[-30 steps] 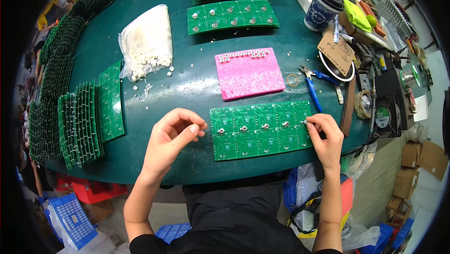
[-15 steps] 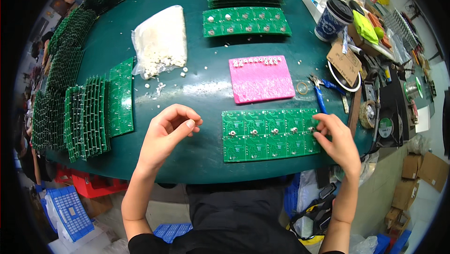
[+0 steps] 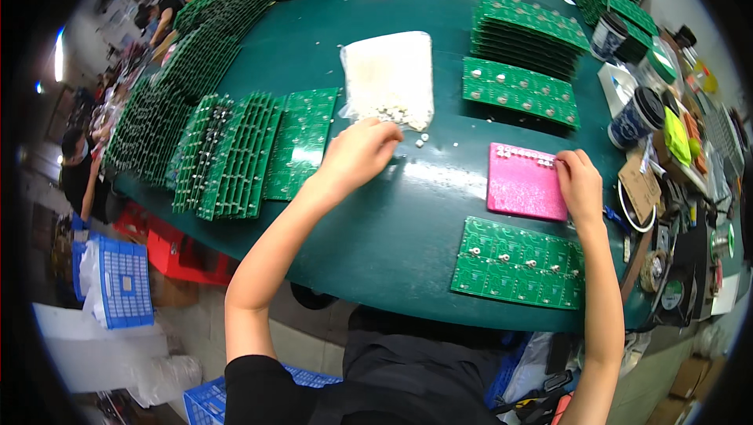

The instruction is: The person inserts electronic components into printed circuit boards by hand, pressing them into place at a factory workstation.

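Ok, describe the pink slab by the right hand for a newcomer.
At the near right of the green table, find a flat circuit board. Just beyond it lies the slab, the right hand at its far right corner; unlike neighbouring boards, it is pink.

At the right of the frame, a blue cup (image 3: pixel 637 120) with a black lid stands beside a white box (image 3: pixel 616 87); a 2nd cup (image 3: pixel 609 36) shows farther up, near a green-lidded jar (image 3: pixel 657 68). Below them sit a yellow-green pouch (image 3: pixel 676 138) and a brown card (image 3: pixel 640 183). A wire spool (image 3: pixel 721 243) stands near the right edge. At the left, 1 blue crate (image 3: pixel 127 284) is beside some red plastic (image 3: pixel 184 252), and another crate (image 3: pixel 205 401) shows at bottom left. 1 person (image 3: pixel 78 174) appears at the left, another person (image 3: pixel 165 10) at upper left, and a lamp (image 3: pixel 59 54) glows there.
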Motion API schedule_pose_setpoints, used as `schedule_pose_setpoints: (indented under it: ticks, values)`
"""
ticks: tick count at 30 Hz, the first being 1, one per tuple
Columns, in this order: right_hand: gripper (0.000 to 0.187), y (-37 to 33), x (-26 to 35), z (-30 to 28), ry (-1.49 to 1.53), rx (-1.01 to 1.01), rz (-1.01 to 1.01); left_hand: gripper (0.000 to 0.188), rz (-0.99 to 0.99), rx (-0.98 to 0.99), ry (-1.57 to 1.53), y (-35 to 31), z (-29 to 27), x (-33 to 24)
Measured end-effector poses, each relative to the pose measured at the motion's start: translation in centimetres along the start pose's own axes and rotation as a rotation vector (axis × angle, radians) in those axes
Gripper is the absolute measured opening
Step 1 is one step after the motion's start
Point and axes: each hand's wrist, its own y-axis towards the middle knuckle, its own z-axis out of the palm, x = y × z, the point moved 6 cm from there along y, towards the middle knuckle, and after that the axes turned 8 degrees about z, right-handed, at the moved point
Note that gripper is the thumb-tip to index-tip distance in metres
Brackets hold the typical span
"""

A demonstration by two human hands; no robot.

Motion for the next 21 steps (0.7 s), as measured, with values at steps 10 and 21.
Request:
schedule_pose_setpoints:
  ticks: [10,21]
  values:
    - [0.015,-4.3,5.3,-5.9,0.511,0.108,0.213,0.014,0.008,-0.001,-0.082,1.2,4.0,0.1]
    - [0.020,-13.3,13.7,-6.5,0.748,0.020,0.095,0.018,-0.412,0.436,-1.736,-5.6,5.1,-14.8]
